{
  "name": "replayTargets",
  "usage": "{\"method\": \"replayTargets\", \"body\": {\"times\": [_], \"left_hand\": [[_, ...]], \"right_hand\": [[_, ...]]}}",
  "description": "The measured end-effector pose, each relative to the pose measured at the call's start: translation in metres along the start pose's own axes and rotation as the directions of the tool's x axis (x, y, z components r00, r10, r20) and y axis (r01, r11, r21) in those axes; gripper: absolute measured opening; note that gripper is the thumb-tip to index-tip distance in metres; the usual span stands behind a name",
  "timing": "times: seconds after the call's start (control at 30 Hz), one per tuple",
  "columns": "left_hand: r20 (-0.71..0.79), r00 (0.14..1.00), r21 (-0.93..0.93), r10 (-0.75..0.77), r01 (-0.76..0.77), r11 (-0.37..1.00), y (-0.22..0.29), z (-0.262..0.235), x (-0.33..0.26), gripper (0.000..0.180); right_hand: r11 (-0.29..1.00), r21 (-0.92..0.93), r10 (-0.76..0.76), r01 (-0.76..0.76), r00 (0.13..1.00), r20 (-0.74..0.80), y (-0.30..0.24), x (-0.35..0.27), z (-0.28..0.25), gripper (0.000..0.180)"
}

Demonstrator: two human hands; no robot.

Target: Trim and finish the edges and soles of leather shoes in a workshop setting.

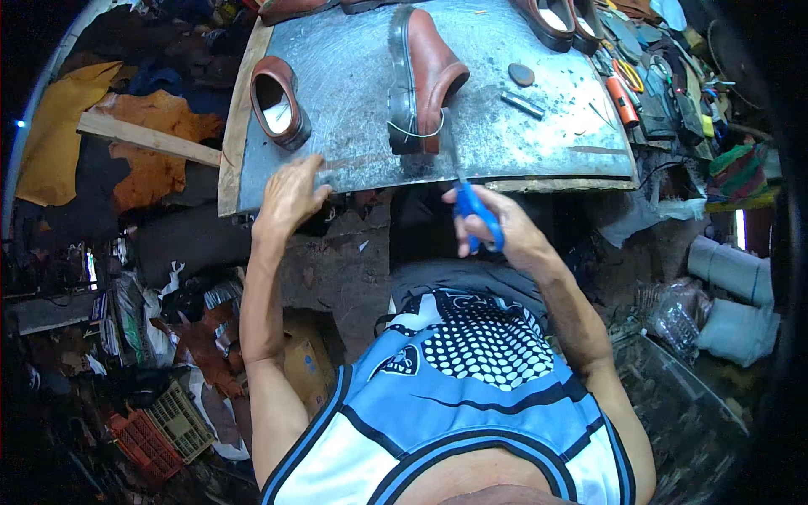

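My right hand (505, 227) grips a pair of scissors (472, 204) by the blue handles. The blades point away from me over the table's front edge and look blurred. Just beyond them a reddish-brown leather shoe (429, 50) lies on its side, with a pale thread looped near its end closest to me. My left hand (289, 199) hovers at the front edge with its thumb apart from the fingers, holding nothing. Close to it stands another brown shoe (294, 126), upright, its opening showing a light insole.
The metal-topped table (353, 101) also carries a round dark disc (521, 74), a small dark bar (523, 105) and more shoes (551, 23) along the far side. Tools, including an orange-handled one (622, 102), crowd the right. Leather pieces (63, 135) and a wooden plank (151, 139) lie left.
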State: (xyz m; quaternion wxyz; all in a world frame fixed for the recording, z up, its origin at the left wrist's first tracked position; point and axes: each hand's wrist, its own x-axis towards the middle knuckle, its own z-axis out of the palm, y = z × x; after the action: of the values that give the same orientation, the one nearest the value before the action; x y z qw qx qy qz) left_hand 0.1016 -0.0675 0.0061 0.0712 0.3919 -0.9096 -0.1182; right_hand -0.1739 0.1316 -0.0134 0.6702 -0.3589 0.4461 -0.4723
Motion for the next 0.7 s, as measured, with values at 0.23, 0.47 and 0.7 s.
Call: {"method": "replayTargets", "body": {"times": [0.23, 0.47, 0.7], "left_hand": [[-0.306, 0.952, -0.225, -0.026, -0.046, 0.973, 0.077, 0.016, 0.037, 0.045], [-0.257, 0.961, -0.052, 0.105, -0.122, 0.991, 0.083, 0.021, 0.066, 0.034], [-0.220, 0.970, -0.244, 0.100, -0.154, 0.958, 0.065, 0.012, 0.071, 0.023]], "right_hand": [[0.997, -0.060, 0.045, -0.047, 0.998, -0.034, 0.000, 0.003, -0.007, 0.052], [0.997, 0.063, 0.039, -0.040, 0.999, 0.016, 0.008, 0.012, -0.002, 0.056], [0.938, 0.336, 0.016, -0.082, 0.981, 0.194, 0.009, 0.020, -0.009, 0.056]]}}
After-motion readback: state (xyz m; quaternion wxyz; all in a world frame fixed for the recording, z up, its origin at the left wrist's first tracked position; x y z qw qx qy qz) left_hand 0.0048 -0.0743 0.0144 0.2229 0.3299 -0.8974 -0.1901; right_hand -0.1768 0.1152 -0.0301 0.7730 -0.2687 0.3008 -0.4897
